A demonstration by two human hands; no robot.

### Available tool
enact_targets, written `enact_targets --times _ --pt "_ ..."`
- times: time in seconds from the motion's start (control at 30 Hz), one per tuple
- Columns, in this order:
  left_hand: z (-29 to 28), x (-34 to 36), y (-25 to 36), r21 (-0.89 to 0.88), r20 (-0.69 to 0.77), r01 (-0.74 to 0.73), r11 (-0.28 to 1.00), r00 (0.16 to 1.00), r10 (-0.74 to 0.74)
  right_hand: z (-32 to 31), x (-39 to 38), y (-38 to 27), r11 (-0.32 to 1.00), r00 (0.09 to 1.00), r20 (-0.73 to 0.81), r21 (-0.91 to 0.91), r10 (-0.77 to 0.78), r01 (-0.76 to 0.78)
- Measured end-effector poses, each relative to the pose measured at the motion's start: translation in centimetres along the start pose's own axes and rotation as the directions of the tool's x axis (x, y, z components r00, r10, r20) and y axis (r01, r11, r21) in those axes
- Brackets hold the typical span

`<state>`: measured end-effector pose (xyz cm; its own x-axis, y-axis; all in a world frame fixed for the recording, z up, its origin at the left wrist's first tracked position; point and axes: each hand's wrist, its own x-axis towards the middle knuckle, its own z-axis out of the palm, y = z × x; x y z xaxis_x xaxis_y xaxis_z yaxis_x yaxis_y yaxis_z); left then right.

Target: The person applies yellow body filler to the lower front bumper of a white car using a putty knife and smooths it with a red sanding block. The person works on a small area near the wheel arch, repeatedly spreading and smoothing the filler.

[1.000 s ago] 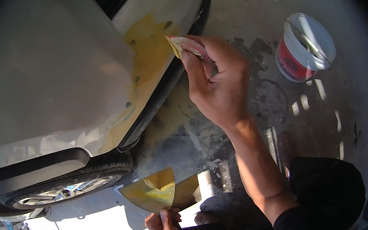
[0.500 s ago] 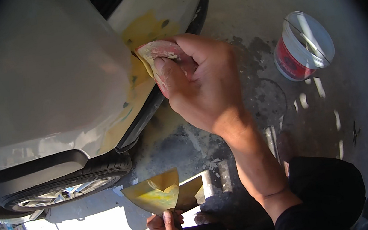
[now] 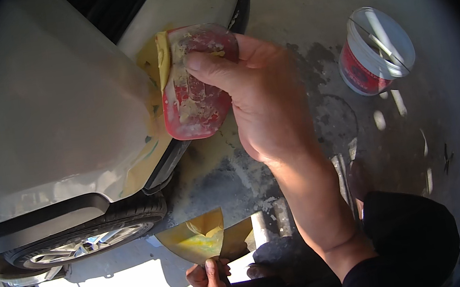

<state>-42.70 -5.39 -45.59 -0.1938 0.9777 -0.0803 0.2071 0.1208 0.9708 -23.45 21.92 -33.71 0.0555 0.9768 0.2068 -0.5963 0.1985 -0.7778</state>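
Observation:
My right hand (image 3: 264,92) is closed on a red putty spreader (image 3: 196,110), its face crusted with dried filler. A thick ridge of yellow putty (image 3: 163,59) sits along the spreader's left edge. Behind it is the corner of a pale car body (image 3: 57,108) with yellow filler patches (image 3: 152,145); whether the spreader touches the panel I cannot tell. Lower down, my left hand (image 3: 208,280) grips the narrow end of a fan-shaped putty board (image 3: 188,245), smeared with yellow putty, its thumb on top.
A clear plastic bucket (image 3: 357,71) with a red label stands on the floor at right, with thin sticks leaning in it. The car's wheel (image 3: 89,243) lies at lower left. My dark-clothed knee (image 3: 410,230) is at lower right.
My right hand has turned the spreader so its broad face shows, and has lifted it slightly upward. The yellow putty along its edge now shows fully. The left hand has barely moved.

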Motion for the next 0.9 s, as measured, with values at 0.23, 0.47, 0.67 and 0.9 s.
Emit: enact_targets --times 0.23,0.47,0.67,0.9 --pt "-0.2 -0.5 -0.1 0.008 -0.041 0.011 1.000 0.999 -0.011 -4.0 -0.4 2.2 0.967 0.970 -0.109 -0.156 -0.217 0.199" --pt "-0.1 -0.7 0.1 0.004 -0.051 0.023 1.000 0.998 -0.022 -4.4 0.3 6.8 0.914 0.904 -0.181 -0.201 -0.388 0.352" --pt "-0.3 -0.8 -0.1 -0.044 -0.047 -0.002 0.999 0.999 0.000 -3.4 0.8 7.5 0.904 0.870 -0.261 -0.217 -0.418 0.370" --pt "-0.6 -1.1 -0.1 -0.081 -0.032 -0.006 0.997 0.999 0.003 -2.5 0.4 9.4 0.851 0.840 -0.205 -0.289 -0.502 0.438"
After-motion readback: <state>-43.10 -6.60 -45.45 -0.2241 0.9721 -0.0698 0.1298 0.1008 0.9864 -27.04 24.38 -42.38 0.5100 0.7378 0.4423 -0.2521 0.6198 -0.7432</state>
